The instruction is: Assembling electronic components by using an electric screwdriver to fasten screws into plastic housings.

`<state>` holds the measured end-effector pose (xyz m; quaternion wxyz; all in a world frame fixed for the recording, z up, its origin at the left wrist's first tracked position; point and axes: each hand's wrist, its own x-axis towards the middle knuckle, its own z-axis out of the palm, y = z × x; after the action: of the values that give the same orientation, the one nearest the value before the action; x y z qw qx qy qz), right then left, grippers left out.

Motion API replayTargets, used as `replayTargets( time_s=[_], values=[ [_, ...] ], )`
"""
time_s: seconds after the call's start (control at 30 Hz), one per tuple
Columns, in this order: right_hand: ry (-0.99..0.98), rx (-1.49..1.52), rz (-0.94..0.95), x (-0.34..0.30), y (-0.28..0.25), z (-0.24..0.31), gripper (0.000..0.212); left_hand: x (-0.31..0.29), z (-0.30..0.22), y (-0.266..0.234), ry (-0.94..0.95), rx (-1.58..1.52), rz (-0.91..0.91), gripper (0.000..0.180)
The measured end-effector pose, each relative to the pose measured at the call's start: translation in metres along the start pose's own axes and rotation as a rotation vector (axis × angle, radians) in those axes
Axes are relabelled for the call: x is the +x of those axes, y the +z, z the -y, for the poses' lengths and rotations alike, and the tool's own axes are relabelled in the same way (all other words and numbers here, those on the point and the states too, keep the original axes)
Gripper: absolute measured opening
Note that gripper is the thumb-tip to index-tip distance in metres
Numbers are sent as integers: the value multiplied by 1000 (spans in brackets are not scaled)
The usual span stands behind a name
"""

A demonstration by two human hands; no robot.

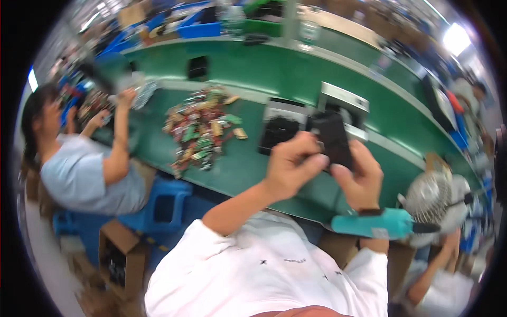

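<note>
A black, flat, rectangular piece like a phone or a casing [331, 138] is held between my two hands above the green workbench [232, 164]. My right hand [362, 177] grips its lower right edge, with the thumb on the near face. My left hand [290, 166] is closed at its left side, thumb and fingers pinched together; blur hides any small thing between them. Just left of the piece lies a container of small black parts [280, 129]. Behind it stands a white and grey box-shaped fixture [346, 100]. A teal handheld power tool [372, 224] crosses in front of my right wrist.
A heap of mixed small parts [200, 129] covers the bench to the left. A co-worker [90, 164] sits at far left by a blue stool [166, 203]. A metal-grilled fan [430, 198] stands at right. Blue bins [199, 25] line the back shelf.
</note>
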<state>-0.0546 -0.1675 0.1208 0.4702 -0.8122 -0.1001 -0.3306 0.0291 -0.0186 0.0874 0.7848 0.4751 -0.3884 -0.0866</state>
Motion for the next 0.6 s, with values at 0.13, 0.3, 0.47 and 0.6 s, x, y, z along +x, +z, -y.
replayTargets(
  time_s=[0.13, 0.3, 0.47, 0.6],
  values=[
    [94, 71, 70, 7, 1, 15, 23, 1, -11, 0, -59, -129, 25, 6],
    [75, 77, 77, -1, -6, 12, 21, 1, -10, 8, -83, -105, 31, 7],
    [138, 256, 55, -5, -21, -13, 31, -14, -14, 4, -89, 64, -5, 8],
    [241, 841, -304, -47, -51, -32, 70, -46, -23, -26, -173, -21, 55, 14]
  ],
)
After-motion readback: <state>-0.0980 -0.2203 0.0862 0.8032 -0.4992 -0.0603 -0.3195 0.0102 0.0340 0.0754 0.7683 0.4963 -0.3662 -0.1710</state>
